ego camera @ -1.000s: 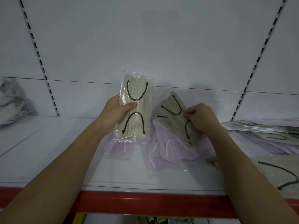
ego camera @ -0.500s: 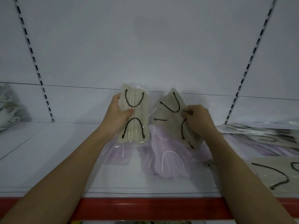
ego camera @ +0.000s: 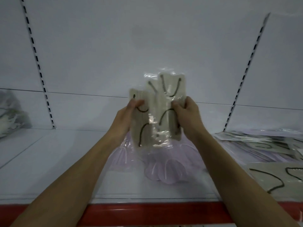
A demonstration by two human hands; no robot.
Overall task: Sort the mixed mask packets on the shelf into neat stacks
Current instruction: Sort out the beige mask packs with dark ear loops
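Note:
I hold beige mask packets with black ear loops upright above the white shelf (ego camera: 49, 169). My left hand (ego camera: 126, 118) grips the left beige packet (ego camera: 141, 123) by its left edge, thumb across the front. My right hand (ego camera: 186, 118) grips the right beige packets (ego camera: 165, 102), which stand a little higher and overlap the left one. Below them, lilac mask packets (ego camera: 160, 166) with white loops lie loosely on the shelf.
A mixed pile of beige and lilac packets (ego camera: 262, 145) lies at the right, with another beige packet (ego camera: 275, 176) near the front right. Pale wrapped goods (ego camera: 11, 118) sit at the far left. A red strip (ego camera: 147, 213) runs along the shelf's front edge.
My right hand has lifted its tilted beige packets upright and brought them against the packet in my left hand. The two bundles now overlap above the lilac packets.

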